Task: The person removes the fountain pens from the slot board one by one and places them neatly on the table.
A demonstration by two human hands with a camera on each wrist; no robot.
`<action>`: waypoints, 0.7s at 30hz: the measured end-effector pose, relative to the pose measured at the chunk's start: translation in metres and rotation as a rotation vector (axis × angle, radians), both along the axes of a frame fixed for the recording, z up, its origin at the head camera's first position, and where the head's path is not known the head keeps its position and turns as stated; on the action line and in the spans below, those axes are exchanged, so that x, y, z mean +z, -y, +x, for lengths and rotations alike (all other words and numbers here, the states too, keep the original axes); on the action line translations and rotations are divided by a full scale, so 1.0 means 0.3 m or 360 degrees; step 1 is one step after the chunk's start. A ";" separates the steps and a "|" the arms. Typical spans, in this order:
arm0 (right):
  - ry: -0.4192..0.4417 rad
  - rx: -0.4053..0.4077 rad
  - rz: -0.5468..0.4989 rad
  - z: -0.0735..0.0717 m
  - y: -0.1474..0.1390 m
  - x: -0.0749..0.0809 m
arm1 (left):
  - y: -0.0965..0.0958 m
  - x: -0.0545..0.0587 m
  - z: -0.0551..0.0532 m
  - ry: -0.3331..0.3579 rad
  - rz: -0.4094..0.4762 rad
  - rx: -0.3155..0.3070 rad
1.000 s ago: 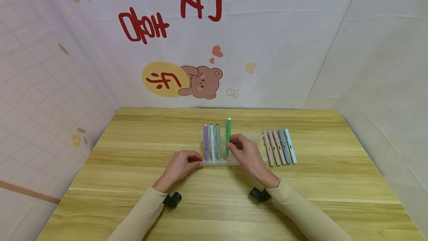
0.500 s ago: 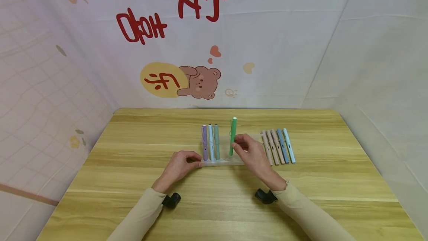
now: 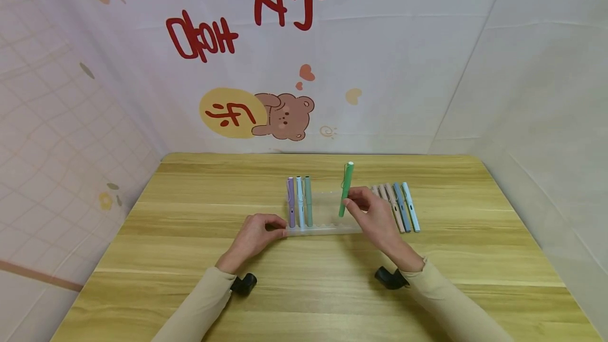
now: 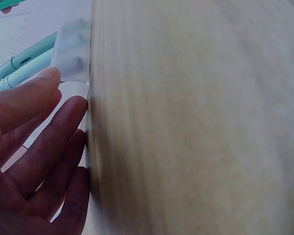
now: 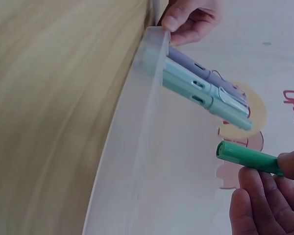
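Your right hand (image 3: 377,219) pinches one green pen (image 3: 347,179), your left hand (image 3: 253,234) grips one clear rack (image 3: 330,230), three pens (image 3: 301,203) inside, five pens (image 3: 402,208) alongside

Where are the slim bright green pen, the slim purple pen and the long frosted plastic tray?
Slim bright green pen (image 3: 348,179): head view, its upper half.
Slim purple pen (image 3: 292,203): head view, around its middle.
Long frosted plastic tray (image 3: 328,231): head view, its front edge.

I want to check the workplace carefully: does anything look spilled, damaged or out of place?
Among the pens and clear tray, nothing looks spilled or damaged. The right hand holds the green pen. The printed bear on the wall looks odd: it lies sideways, ears toward right.
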State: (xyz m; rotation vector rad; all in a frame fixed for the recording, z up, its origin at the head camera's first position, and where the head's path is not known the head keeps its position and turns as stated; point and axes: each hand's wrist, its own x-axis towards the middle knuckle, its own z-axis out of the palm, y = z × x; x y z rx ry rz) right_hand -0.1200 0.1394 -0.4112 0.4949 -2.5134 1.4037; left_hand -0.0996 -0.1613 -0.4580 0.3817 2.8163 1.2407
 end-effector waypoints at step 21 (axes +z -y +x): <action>-0.0039 -0.0152 -0.0021 -0.004 -0.165 0.007 | 0.002 0.001 0.001 -0.0004 -0.0004 0.0005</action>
